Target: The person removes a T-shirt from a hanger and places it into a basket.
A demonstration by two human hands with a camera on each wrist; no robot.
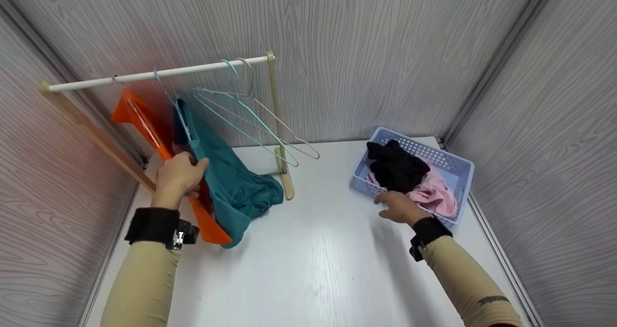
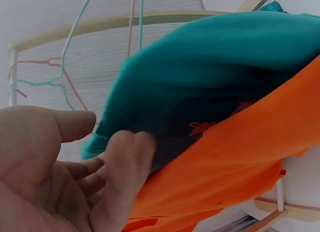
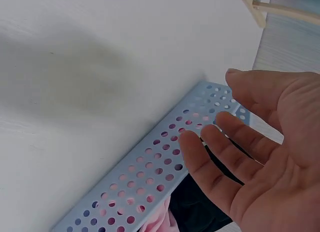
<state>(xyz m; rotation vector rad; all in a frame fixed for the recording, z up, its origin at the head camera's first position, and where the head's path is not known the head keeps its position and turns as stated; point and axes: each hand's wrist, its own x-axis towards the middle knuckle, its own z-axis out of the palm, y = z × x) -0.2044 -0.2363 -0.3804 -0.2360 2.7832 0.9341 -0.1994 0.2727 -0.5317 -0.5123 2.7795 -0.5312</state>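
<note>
An orange garment [image 1: 207, 219] and a teal garment [image 1: 231, 182] hang side by side on hangers from a small rack's white rail [image 1: 193, 69]. My left hand [image 1: 179, 175] is at the upper part of these two garments. In the left wrist view its thumb stands apart from the loosely bent fingers, with no cloth between them. My right hand [image 1: 399, 207] is over the near side of a blue perforated basket [image 1: 360, 184], fingers spread and relaxed. Inside the basket lie a black garment [image 1: 396, 167] and a pink garment [image 1: 436, 192].
A mint hanger [image 1: 260, 119] and a pink hanger [image 1: 308, 148] hang bare at the rail's right end. The rack's wooden right post [image 1: 277, 100] stands on a foot [image 1: 288, 186]. Grey wood-patterned walls [image 1: 366, 61] surround the white tabletop [image 1: 308, 269].
</note>
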